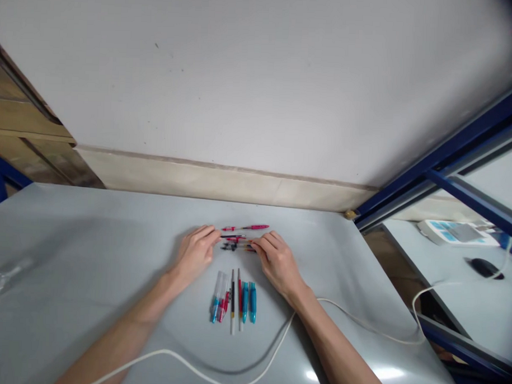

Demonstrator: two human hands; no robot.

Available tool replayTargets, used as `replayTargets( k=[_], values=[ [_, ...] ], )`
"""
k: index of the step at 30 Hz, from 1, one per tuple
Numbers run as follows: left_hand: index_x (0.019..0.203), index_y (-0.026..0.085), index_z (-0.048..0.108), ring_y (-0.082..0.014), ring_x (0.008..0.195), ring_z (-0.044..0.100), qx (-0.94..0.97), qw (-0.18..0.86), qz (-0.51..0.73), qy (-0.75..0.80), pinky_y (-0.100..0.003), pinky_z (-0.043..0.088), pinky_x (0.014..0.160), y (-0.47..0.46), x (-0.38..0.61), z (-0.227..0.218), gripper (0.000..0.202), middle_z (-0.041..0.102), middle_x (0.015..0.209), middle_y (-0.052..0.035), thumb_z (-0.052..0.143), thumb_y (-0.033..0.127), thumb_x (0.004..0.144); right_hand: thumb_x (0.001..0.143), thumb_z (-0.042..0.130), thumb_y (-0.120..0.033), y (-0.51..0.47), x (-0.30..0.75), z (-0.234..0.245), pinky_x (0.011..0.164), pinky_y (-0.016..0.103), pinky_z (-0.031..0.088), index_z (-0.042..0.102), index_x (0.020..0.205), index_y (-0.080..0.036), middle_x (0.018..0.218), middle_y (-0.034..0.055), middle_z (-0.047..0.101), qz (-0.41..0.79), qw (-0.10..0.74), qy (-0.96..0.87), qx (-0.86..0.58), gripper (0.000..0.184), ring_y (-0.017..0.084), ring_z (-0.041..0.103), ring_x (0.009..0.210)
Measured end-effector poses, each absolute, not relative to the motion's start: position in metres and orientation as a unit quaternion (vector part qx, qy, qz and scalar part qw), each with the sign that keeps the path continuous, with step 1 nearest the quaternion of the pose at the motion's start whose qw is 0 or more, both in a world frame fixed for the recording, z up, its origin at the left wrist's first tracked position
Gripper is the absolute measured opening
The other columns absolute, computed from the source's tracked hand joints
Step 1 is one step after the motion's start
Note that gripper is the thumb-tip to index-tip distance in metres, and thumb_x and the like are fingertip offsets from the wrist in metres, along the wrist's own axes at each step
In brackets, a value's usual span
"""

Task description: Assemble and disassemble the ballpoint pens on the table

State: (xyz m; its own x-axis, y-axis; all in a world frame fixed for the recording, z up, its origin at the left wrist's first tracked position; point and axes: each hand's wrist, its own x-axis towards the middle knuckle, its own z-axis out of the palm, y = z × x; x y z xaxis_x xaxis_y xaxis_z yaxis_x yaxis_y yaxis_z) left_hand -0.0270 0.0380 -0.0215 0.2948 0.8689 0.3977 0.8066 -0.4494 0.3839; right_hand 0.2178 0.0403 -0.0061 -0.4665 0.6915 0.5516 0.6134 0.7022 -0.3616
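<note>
Pointing right, one black refill (232, 236) runs crosswise; left fingers (214, 235) hold it.

The teal barrels (252, 304) look like glossy plastic, the tabletop (112, 226) smooth and shiny, the wall (243, 91) matt.

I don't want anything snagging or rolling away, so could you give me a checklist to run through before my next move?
1. Left hand on the dark stick: ok, its fingers are at the stick's left end.
2. Right hand gripping a piece: cannot tell; its fingers reach the small pen parts, but the contact is unclear.
3. Black refill and red refill lying apart: ok.
4. Both teal pieces lying on the table: ok, side by side.
5. White cable clear of the arms: not ok, it disappears behind the right forearm.
</note>
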Motion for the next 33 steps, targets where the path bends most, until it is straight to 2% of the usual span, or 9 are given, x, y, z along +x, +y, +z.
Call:
replayTargets(
  k=[6,10,14,18,21,24,27,30,33],
  values=[
    [0.085,0.02,0.06,-0.0164,0.082,0.058,0.801,0.091,0.296,0.512,-0.026,0.044,0.074,0.04,-0.026,-0.022,0.024,0.059,0.084,-0.0018,0.045,0.003,0.093,0.109,0.039,-0.033,0.018,0.206,-0.001,0.055,0.029,0.029,0.056,0.078,-0.02,0.063,-0.0008,0.053,0.098,0.277,-0.875,-0.385,0.038,0.014,0.042,0.053],
    [0.088,0.02,0.062,-0.0151,0.083,0.06,0.803,0.115,0.302,0.502,-0.024,0.046,0.075,0.04,-0.026,-0.023,0.028,0.061,0.086,-0.0018,0.043,0.001,0.092,0.108,0.04,-0.041,0.015,0.201,-0.003,0.055,0.029,0.028,0.053,0.072,-0.02,0.059,-0.0021,0.051,0.117,0.226,-0.894,-0.368,0.044,0.013,0.043,0.051],
    [0.088,0.02,0.064,-0.015,0.081,0.06,0.812,0.111,0.297,0.49,-0.025,0.045,0.073,0.04,-0.025,-0.024,0.024,0.061,0.084,-0.0022,0.045,0.006,0.096,0.108,0.041,-0.036,0.017,0.2,-0.002,0.058,0.028,0.033,0.057,0.076,-0.02,0.069,0.0012,0.058,0.128,0.204,-0.907,-0.346,0.039,0.016,0.051,0.059],
    [0.087,0.02,0.064,-0.0149,0.081,0.059,0.815,0.101,0.292,0.491,-0.025,0.044,0.072,0.04,-0.025,-0.025,0.024,0.062,0.084,-0.0021,0.046,0.009,0.097,0.106,0.042,-0.021,0.016,0.2,0.0,0.064,0.027,0.04,0.064,0.092,-0.02,0.083,0.0038,0.064,0.152,0.21,-0.909,-0.327,0.026,0.017,0.059,0.072],
    [0.087,0.02,0.064,-0.0156,0.082,0.06,0.818,0.099,0.279,0.493,-0.026,0.044,0.072,0.04,-0.025,-0.024,0.023,0.062,0.085,-0.002,0.047,0.008,0.096,0.105,0.046,-0.02,0.015,0.201,-0.001,0.063,0.026,0.041,0.063,0.105,-0.021,0.082,0.0019,0.066,0.188,0.228,-0.888,-0.352,0.017,0.017,0.059,0.069],
    [0.086,0.02,0.064,-0.0159,0.082,0.06,0.818,0.101,0.274,0.495,-0.026,0.044,0.072,0.039,-0.025,-0.022,0.024,0.063,0.086,-0.0025,0.046,0.007,0.096,0.103,0.055,-0.028,0.015,0.2,-0.004,0.063,0.026,0.042,0.064,0.1,-0.021,0.079,0.0008,0.066,0.235,0.255,-0.86,-0.374,0.012,0.016,0.059,0.066],
    [0.085,0.02,0.065,-0.0162,0.082,0.06,0.821,0.089,0.273,0.494,-0.027,0.045,0.071,0.038,-0.025,-0.02,0.025,0.063,0.084,-0.0026,0.045,0.009,0.096,0.099,0.061,-0.031,0.016,0.199,-0.005,0.067,0.026,0.046,0.068,0.088,-0.02,0.079,0.0023,0.069,0.286,0.286,-0.841,-0.359,0.017,0.017,0.062,0.07],
    [0.085,0.02,0.064,-0.0163,0.081,0.06,0.816,0.078,0.275,0.503,-0.027,0.044,0.07,0.038,-0.024,-0.02,0.024,0.062,0.082,-0.0023,0.046,0.011,0.097,0.099,0.059,-0.022,0.018,0.198,-0.004,0.073,0.028,0.05,0.072,0.086,-0.019,0.082,0.0033,0.072,0.35,0.297,-0.824,-0.332,0.018,0.018,0.066,0.074],
    [0.084,0.02,0.064,-0.016,0.081,0.06,0.812,0.083,0.277,0.508,-0.027,0.044,0.07,0.039,-0.024,-0.021,0.024,0.062,0.083,-0.0019,0.046,0.008,0.095,0.1,0.053,-0.012,0.017,0.197,-0.002,0.078,0.028,0.052,0.073,0.097,-0.02,0.091,0.0035,0.074,0.395,0.272,-0.818,-0.316,0.021,0.018,0.069,0.081]
  ],
)
